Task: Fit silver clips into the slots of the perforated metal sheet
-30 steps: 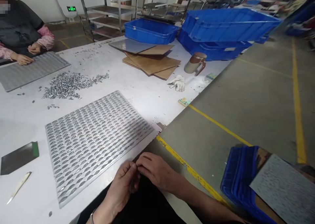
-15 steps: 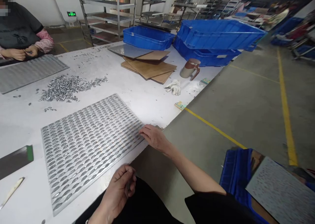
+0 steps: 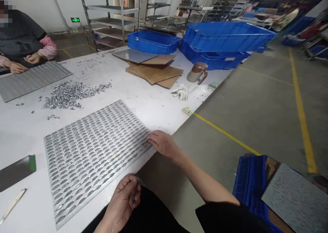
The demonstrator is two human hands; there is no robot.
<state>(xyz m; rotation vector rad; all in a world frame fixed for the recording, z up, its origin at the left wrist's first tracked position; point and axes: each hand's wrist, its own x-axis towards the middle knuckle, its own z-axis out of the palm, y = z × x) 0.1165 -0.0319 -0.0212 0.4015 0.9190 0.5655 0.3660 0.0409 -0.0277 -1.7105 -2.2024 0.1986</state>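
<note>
A grey panel [image 3: 96, 158] lies on the white table, its face covered in rows of leaf-shaped hollows with dark pieces in them. At the panel's right corner is my right hand [image 3: 164, 144], fingertips pressed together on its surface; anything between them is too small to make out. My left hand [image 3: 124, 199] is closed, palm up, just off the panel's near edge. Something small and dark shows between its curled fingers, but I cannot tell its kind. Beyond the panel lies a heap of small, shiny, leaf-shaped metal pieces [image 3: 68, 95].
Left of the panel are a dark flat plate with a green end [image 3: 17, 173] and a thin pale tool [image 3: 12, 205]. Farther back are cardboard sheets [image 3: 156, 70], a mug [image 3: 197, 72], a glove [image 3: 181, 92] and blue crates [image 3: 225, 38]. A co-worker [image 3: 23, 38] sits far left.
The view has shifted slightly. My right hand stays at the panel's right corner, and my left hand remains closed by the near edge. The co-worker's hands have moved apart.
</note>
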